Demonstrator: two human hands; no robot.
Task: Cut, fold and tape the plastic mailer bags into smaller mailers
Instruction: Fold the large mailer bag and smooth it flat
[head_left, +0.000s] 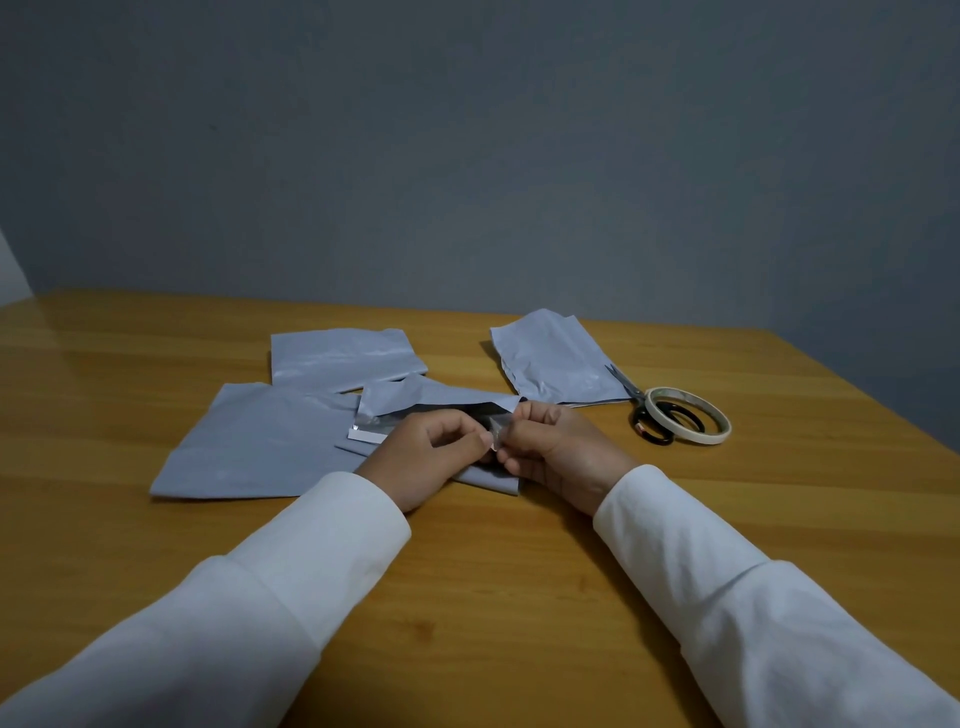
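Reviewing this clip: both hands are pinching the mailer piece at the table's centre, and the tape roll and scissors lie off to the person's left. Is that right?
Not quite. The head view shows the tape roll and scissors lying to the person's right, not the left, the roll resting over the scissor handles. The rest holds: the left hand and right hand both pinch the mailer piece at the table's centre.

A wooden table (156, 530) carries several grey mailer pieces: a large sheet (249, 447), two smaller bags (343, 358) (556, 358), plus scissors (649, 415) and a tape roll (688, 415).
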